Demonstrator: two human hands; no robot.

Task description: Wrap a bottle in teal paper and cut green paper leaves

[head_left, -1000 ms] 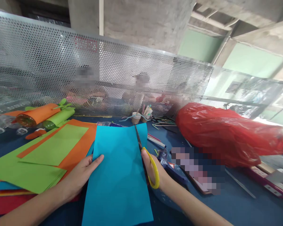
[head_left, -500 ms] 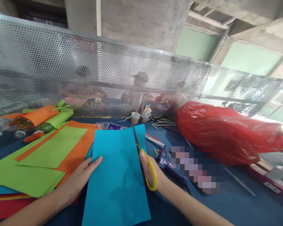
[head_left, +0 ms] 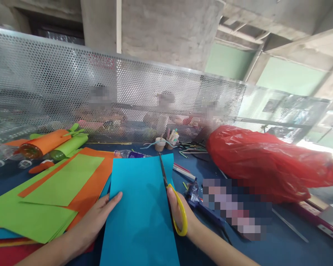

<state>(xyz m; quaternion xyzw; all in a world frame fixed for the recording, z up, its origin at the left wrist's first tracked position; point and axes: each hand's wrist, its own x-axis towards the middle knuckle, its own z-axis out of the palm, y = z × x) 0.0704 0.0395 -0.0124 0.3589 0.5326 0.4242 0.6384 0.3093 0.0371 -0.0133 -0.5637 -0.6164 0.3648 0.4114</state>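
A blue sheet of paper (head_left: 140, 207) is held up in front of me, its upper right part cut lengthwise. My left hand (head_left: 101, 212) grips its left edge, thumb on the front and fingers behind. Yellow-handled scissors (head_left: 181, 214) are in my right hand (head_left: 180, 210), at the right side of the sheet. Their dark blades point away from me along the cut, with the tip at the sheet's far edge. A narrow strip lies to the right of the blades, still beside the sheet. Part of my right fingers is hidden behind the paper.
Green paper (head_left: 63, 181) and orange paper (head_left: 84, 188) lie stacked at left, beside paper-wrapped bottles (head_left: 46, 142). A blue glue gun (head_left: 205, 210) and a red plastic bag (head_left: 261, 162) are at right. Paper cups (head_left: 160, 144) with pens stand before a perforated metal screen (head_left: 144, 85); people sit behind it.
The whole view has shifted slightly, so everything sits a little lower in the picture. Both hands keep their hold, and the scissors stay at nearly the same place on the blue sheet.
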